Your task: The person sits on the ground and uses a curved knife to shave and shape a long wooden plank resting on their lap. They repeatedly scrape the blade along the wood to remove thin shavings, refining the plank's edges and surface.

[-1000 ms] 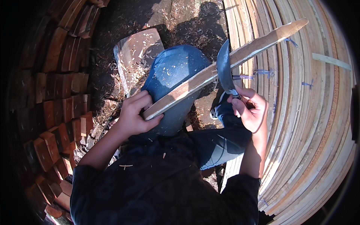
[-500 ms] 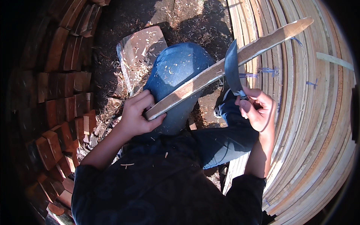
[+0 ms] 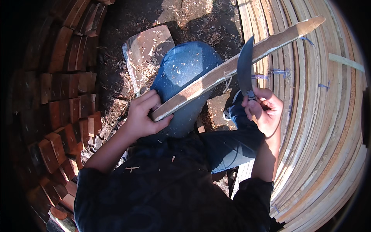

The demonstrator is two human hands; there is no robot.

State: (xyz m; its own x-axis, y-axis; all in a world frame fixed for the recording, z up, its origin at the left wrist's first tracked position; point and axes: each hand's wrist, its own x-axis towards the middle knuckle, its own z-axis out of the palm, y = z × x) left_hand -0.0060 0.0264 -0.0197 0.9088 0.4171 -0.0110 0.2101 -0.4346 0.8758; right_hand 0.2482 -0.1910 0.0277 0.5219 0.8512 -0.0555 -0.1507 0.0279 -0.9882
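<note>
Closest, shirt [image 3: 170, 185]: dark, with a few pale slivers lying on it, as a second ago.
Left hand [image 3: 145, 116]: closed round the near end of the stick, thumb along the lower edge; same grip as before.
Stick [image 3: 205, 83]: slants across the raised jeans leg [image 3: 189, 63], from the left hand up to its pointed tip at the upper right.
Right hand [image 3: 266, 108]: gripping the knife by its handle, beside the stick's lower edge.
Knife [image 3: 245, 69]: its curved blade crosses over the stick, now somewhat farther toward the tip than a second ago; whether the edge touches wood, I cannot tell.
Curl [image 3: 228, 82]: a pale shaving hanging below the stick, just left of the blade, showing more plainly than earlier.
Slab [image 3: 148, 42]: flat wood on the ground beyond the knee, sprinkled with shavings.
Stacks: reddish blocks [image 3: 58, 89] at left, long pale planks [image 3: 309, 127] at right.
</note>
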